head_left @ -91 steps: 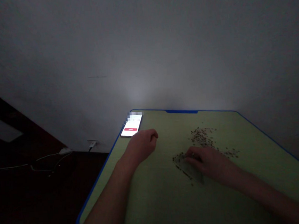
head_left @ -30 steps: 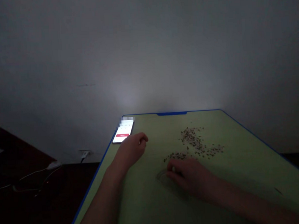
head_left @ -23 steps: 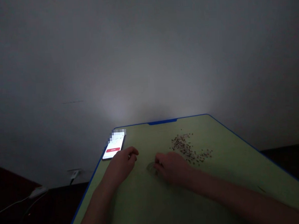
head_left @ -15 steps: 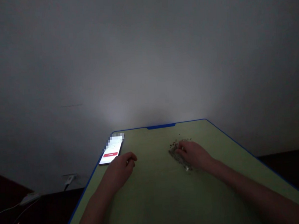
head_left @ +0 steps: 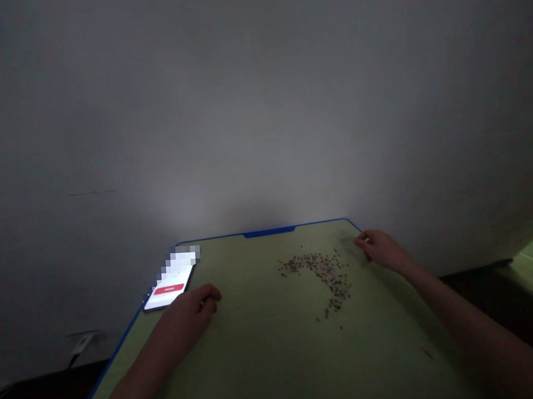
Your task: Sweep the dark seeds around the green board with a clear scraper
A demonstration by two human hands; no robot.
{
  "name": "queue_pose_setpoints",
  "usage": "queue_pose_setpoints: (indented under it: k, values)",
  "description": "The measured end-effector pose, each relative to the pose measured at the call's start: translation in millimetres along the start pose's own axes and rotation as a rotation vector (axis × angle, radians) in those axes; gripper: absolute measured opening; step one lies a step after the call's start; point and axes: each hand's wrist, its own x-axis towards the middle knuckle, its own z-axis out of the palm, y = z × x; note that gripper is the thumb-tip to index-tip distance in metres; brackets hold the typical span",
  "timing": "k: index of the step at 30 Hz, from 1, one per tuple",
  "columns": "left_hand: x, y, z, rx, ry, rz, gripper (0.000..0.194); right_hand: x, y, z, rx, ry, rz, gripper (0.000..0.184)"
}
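- Basically, head view: right hand (head_left: 382,250) has a thin clear piece (head_left: 350,241) in a narrow fingertip pinch; piece is faint and blurred.
- Step in hand, my read: handling the clear piece beside the dark grains (head_left: 337,280). Any next move with it calls for a light, steady pinch and a low, flat path so the grains don't scatter.
- Landmark = grains. They lie loose on the table (head_left: 257,355) in a bent band: one arm runs leftward, the other curves toward the wearer.
- Clear piece is just right of the grains' far end, by the table's far right corner. It sticks out leftward from the fingertips; long axis too blurred to tell.
- Left hand (head_left: 194,310): left of the grains, fingers loosely curled; can't tell if anything's inside.
- Phone (head_left: 176,281): farther left of the grains, lit, next to the left hand; contact unclear.
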Motion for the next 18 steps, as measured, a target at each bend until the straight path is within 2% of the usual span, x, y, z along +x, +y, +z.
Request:
queue_pose_setpoints:
  k: [4, 9, 13, 18]
  values:
    - [2, -5, 1.6, -0.03, -0.004, 0.007, 0.033, 5, 28, 5, -0.026, 0.005, 0.103, 0.023]
    - [4, -7, 1.5, -0.022, -0.015, 0.017, 0.032, 8, 43, 6, -0.049, -0.015, 0.161, 0.027]
    - [2, -4, -0.3, -0.027, -0.025, 0.023, 0.032, 10, 44, 5, -0.09, -0.02, 0.183, 0.03]
    - [1, -3, -0.6, -0.006, -0.03, 0.003, 0.033, 14, 25, 26, -0.143, -0.074, 0.131, 0.033]
